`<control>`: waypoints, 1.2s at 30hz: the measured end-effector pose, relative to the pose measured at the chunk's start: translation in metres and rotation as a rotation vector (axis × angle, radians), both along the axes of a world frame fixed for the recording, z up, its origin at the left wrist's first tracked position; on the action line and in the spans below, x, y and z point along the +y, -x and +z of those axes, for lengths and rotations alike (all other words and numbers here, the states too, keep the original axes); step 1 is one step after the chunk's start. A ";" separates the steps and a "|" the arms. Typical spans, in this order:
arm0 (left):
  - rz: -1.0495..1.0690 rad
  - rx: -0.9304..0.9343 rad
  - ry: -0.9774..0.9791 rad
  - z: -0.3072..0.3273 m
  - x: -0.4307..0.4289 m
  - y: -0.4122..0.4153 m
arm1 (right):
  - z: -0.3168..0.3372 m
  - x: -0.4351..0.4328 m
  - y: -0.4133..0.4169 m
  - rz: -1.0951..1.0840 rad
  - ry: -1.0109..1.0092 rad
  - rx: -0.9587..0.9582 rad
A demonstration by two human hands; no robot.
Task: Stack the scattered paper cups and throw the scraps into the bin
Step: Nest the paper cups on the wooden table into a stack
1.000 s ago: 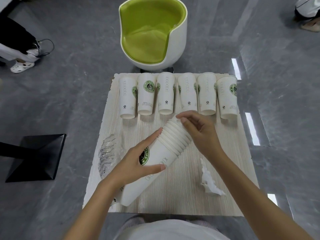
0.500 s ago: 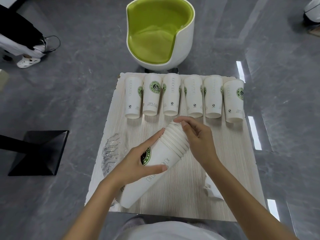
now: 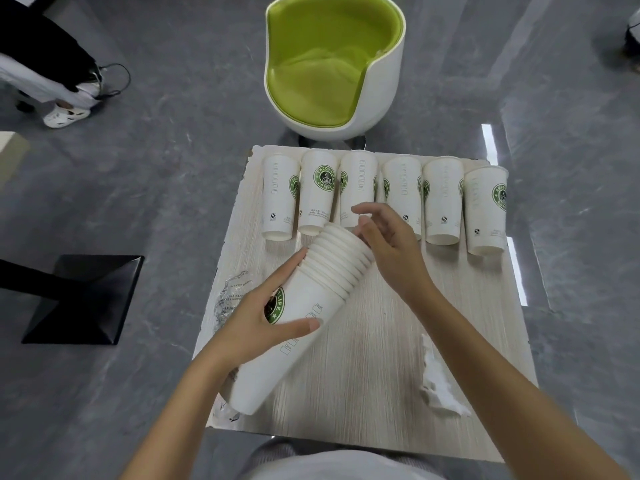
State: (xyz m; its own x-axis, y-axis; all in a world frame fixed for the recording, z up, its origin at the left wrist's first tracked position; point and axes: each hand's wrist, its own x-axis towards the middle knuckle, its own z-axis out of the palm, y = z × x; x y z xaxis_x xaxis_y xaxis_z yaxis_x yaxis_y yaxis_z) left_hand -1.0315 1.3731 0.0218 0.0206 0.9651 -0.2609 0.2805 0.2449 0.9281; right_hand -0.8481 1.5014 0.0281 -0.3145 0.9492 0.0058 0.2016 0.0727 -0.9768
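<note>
Left hand (image 3: 256, 323) gripping cup stack (image 3: 301, 313), scrap (image 3: 438, 379) nearby

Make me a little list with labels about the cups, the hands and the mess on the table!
single cups: six paper cups upside down in a row at the table's far edge
stack: nested cup stack tilted, bottoms pointing up and away
left hand: left hand grips the stack's side
right hand: right hand at the stack's top end, fingers loose
scraps: torn white paper near the right forearm; clear plastic wrap at the table's left edge
table: pale wood table
bin: not in view
</note>
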 end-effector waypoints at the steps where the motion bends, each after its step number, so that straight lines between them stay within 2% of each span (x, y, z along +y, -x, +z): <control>1: 0.011 -0.002 -0.002 0.000 0.001 0.003 | -0.002 0.007 0.002 0.006 0.004 -0.003; 16: 0.133 0.031 -0.050 0.003 0.037 0.064 | -0.048 0.106 0.073 0.133 0.007 -0.201; 25: 0.176 0.045 -0.041 -0.005 0.053 0.097 | -0.062 0.150 0.122 0.169 0.007 -0.236; 32: 0.180 0.047 -0.037 -0.012 0.063 0.113 | -0.066 0.181 0.158 0.202 -0.120 -0.326; 36: 0.182 0.051 -0.033 -0.015 0.065 0.118 | -0.070 0.196 0.178 0.299 -0.187 -0.421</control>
State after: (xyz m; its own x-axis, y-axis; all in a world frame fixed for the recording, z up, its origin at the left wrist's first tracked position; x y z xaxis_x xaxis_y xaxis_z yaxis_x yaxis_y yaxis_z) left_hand -1.1491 1.4381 0.0066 -0.1674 0.9597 -0.2256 0.2811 0.2658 0.9222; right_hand -1.0263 1.6974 -0.0417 -0.5817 0.8132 -0.0185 0.5165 0.3517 -0.7807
